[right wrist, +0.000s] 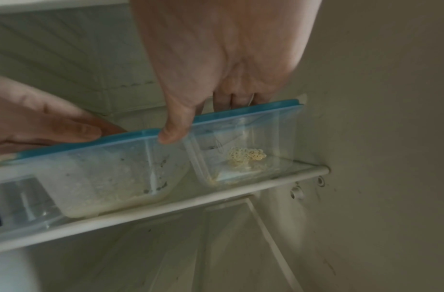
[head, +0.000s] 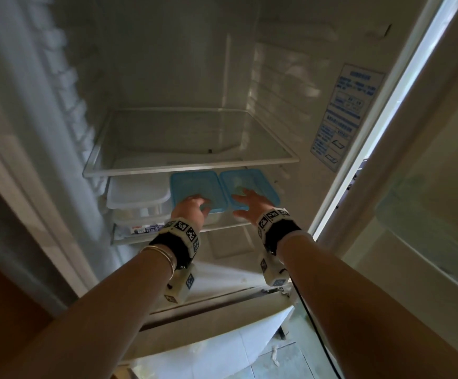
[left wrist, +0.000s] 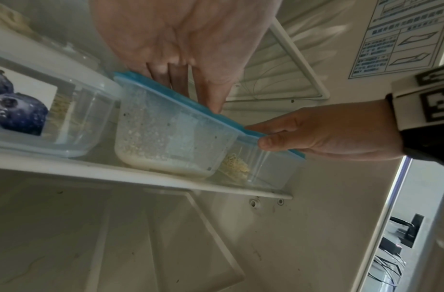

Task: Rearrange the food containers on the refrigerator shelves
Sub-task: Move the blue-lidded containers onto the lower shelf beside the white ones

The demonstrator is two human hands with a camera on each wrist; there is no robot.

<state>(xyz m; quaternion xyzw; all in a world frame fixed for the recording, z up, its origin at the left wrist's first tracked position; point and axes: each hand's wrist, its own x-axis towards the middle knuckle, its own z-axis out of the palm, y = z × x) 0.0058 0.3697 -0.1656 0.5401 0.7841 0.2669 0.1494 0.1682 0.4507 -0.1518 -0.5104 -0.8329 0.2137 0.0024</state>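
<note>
An open refrigerator (head: 167, 77) fills the frame, its lower shelf (head: 222, 227) at centre carrying a white-lidded container (head: 137, 191) at left and two blue-lidded containers side by side. The left hand (head: 191, 207) lies on the left blue-lidded container (head: 195, 184), fingers (left wrist: 176, 79) flat on the lid and thumb at its front edge. The right hand (head: 252, 205) lies likewise on the right blue-lidded container (head: 249, 179), thumb over the front rim; neither hand is clenched.

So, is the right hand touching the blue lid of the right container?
Touching. In the right wrist view, the right hand has its thumb against the front edge of the blue lid.
</note>
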